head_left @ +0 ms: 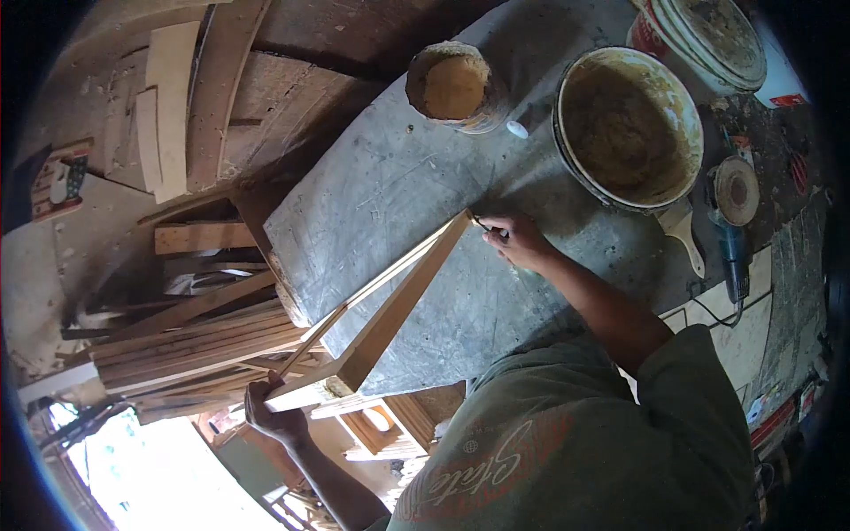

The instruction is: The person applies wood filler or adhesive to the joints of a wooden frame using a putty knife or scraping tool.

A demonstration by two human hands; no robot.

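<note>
A narrow wooden frame (pixel 403 310) reaches over the grey worktable (pixel 372 186), tilted, with its near end past the table edge. My left hand (pixel 276 420) is closed around the near-left corner of this frame. At the far corner, my right hand (pixel 518 241) pinches a small thin tool with a dark handle, its tip right at the wood. What kind of tool it is I cannot tell. The far corner rests close over the tabletop.
A cut-down tub (pixel 452 84) with tan material, a white cap (pixel 517 129) and a large bucket (pixel 629 128) with brownish residue stand beyond my right hand. A brush (pixel 682 234) and a corded grinder (pixel 733 230) lie at right. Stacked wooden strips (pixel 195 354) fill the left.
</note>
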